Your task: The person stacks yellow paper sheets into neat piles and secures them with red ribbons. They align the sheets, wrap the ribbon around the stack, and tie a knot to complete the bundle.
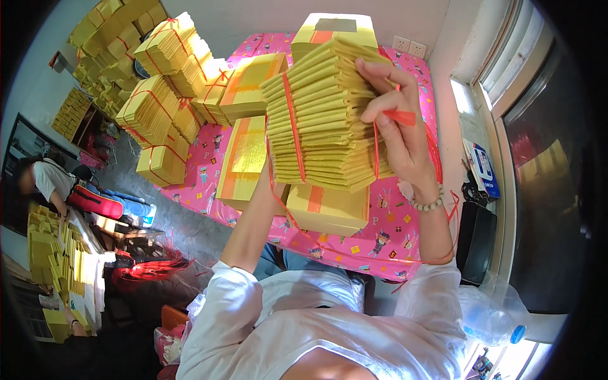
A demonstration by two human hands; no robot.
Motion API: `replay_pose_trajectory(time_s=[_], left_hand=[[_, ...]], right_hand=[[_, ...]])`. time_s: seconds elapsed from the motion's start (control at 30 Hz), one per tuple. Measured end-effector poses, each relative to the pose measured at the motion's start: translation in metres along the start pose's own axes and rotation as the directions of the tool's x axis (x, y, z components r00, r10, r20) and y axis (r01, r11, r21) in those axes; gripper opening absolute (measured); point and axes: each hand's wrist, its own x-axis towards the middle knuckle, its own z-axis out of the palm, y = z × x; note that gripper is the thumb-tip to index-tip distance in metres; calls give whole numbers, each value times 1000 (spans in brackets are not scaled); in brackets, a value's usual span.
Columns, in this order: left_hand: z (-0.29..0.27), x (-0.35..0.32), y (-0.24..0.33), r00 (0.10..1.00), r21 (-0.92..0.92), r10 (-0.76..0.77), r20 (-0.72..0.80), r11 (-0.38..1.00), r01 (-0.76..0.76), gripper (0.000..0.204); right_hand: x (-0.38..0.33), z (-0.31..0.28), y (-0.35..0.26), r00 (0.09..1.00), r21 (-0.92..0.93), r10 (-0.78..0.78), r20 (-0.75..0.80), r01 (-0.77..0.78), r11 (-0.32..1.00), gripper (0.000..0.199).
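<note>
Held up over the pink-covered table (405,237), the yellow folded-paper bundle (326,130) lies left of the right hand (408,136), which pinches a red ribbon (403,118), its stacking axis pointing roughly away from the body, while the left hand, probably underneath, is hidden, its grip unclear.

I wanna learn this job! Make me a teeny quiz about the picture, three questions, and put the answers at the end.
1. What colour is the ribbon that the right hand pinches beside the yellow bundle?
A) blue
B) red
C) white

2. True or false: the beaded bracelet is on the person's left wrist.

3. Fill in the blank: the tablecloth is mostly ____.

Key: 1: B. 2: False, it is on the right. 3: pink.
</note>
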Motion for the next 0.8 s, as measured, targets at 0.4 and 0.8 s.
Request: replay_pose_trajectory(time_s=[0.4,0.8], left_hand=[[-6,1,2,1000,14,22,-14,1000,-22,30],[22,-18,21,974,256,225,29,940,-225,31]], right_hand=[[-12,-11,10,995,-179,88,37,-80,981,9],[-111,18,28,824,390,432,-367,-285,875,10]])
